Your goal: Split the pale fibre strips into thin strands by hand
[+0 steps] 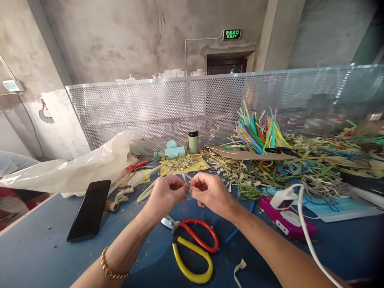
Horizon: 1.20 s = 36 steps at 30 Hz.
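Note:
My left hand [168,195] and my right hand [212,195] meet over the blue table, both closed in a fingertip pinch. Between them is a small, thin, pale plaited strip [184,176], which rises a little above the fingers; its lower end is hidden by them. Just below my hands lie scissors [196,277] with one red and one yellow handle, blades pointing up and left. To the left of my left hand are pale strips [121,197] and a black phone [90,210]. A short pale scrap [240,270] rests below my right forearm.
Plastic sheeting [75,170] covers the back left. A green flask [193,142] stands before the perforated metal screen [144,116]. Colourful pipe cleaners [258,132] and heaped strips and cords [249,176] fill the right. A magenta box [288,220] carries a white charger [283,199] with its cable.

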Each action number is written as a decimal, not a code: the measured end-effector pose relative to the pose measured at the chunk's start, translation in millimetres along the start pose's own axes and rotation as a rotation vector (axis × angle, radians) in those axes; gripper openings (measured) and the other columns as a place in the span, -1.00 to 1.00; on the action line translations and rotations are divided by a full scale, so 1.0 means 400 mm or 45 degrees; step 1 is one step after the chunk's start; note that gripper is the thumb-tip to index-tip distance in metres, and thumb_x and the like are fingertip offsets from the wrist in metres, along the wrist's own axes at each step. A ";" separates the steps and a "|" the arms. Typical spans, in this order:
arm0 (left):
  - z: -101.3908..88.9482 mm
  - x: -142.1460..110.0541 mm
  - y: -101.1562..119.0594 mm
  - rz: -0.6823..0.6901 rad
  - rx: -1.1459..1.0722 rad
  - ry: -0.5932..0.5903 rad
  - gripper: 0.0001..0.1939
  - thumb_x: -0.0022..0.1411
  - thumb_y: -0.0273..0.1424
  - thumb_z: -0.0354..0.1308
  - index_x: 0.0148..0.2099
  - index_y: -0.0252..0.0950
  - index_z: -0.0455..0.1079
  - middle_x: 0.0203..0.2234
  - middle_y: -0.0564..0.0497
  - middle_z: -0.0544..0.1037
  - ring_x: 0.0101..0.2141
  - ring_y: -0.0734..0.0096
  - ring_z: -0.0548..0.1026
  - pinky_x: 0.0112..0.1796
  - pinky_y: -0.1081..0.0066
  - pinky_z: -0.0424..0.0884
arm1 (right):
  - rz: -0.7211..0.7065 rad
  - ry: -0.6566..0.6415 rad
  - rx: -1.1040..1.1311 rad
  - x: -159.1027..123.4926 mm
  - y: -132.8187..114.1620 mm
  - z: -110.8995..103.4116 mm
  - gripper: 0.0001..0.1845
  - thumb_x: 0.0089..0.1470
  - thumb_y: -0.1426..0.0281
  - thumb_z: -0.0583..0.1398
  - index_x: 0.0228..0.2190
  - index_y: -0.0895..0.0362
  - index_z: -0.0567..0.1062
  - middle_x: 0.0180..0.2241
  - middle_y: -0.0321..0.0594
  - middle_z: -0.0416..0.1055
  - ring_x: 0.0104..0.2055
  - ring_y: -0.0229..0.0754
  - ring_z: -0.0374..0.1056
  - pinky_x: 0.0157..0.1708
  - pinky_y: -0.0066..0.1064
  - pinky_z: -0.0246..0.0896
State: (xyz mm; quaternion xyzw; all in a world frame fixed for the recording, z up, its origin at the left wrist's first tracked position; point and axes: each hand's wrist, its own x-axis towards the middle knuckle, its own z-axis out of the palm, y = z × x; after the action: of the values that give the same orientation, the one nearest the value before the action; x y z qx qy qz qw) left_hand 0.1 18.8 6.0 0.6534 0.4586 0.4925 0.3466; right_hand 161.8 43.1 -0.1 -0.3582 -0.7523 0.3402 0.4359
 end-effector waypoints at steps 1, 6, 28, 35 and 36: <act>0.000 0.000 0.002 -0.014 -0.031 -0.009 -0.86 0.01 -0.41 0.21 -0.55 -0.32 0.42 -0.68 0.02 0.47 -0.58 0.46 0.37 -0.52 0.46 0.26 | 0.057 -0.026 0.074 0.001 -0.001 -0.001 -0.97 -0.10 0.48 0.17 -0.52 0.13 0.39 -0.70 -0.45 0.29 -0.71 -0.37 0.21 -0.70 -0.56 0.11; -0.001 -0.005 0.012 -0.034 -0.075 -0.022 -0.86 0.01 -0.42 0.21 -0.55 -0.31 0.40 -0.68 0.04 0.45 -0.58 0.47 0.36 -0.51 0.47 0.25 | 0.193 -0.091 0.343 0.004 -0.008 -0.005 -0.97 -0.12 0.47 0.16 -0.55 0.14 0.40 -0.78 -0.45 0.28 -0.76 -0.40 0.14 -0.72 -0.57 0.08; -0.005 0.004 -0.009 0.030 0.103 0.067 -0.76 0.10 -0.27 0.19 -0.50 -0.32 0.40 -0.66 0.02 0.44 -0.58 0.44 0.34 -0.52 0.44 0.21 | -0.299 0.132 -0.338 -0.007 -0.009 -0.003 -0.87 0.07 0.49 0.16 -0.46 0.15 0.51 -0.58 -0.31 0.39 -0.57 -0.34 0.23 -0.57 -0.51 0.12; -0.005 -0.001 -0.007 0.023 0.226 0.035 -0.81 0.09 -0.35 0.13 -0.51 -0.31 0.38 -0.68 0.05 0.41 -0.59 0.46 0.31 -0.55 0.44 0.16 | -0.415 0.226 -0.608 -0.008 0.004 0.009 -0.85 -0.05 0.60 0.15 -0.55 0.14 0.38 -0.59 -0.33 0.35 -0.55 -0.32 0.22 -0.51 -0.49 0.07; -0.004 -0.001 -0.007 0.016 0.227 0.034 -0.81 0.09 -0.35 0.13 -0.52 -0.31 0.37 -0.68 0.05 0.41 -0.59 0.46 0.30 -0.55 0.44 0.15 | -0.420 0.231 -0.622 -0.008 0.007 0.011 -0.85 -0.05 0.60 0.15 -0.54 0.14 0.37 -0.58 -0.33 0.34 -0.55 -0.32 0.22 -0.51 -0.49 0.06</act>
State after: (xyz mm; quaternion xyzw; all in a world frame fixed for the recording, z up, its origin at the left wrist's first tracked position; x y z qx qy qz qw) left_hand -2.1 19.4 3.8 0.6780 0.5011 0.4606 0.2776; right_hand 159.8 41.1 -5.4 -0.3543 -0.8179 0.0407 0.4515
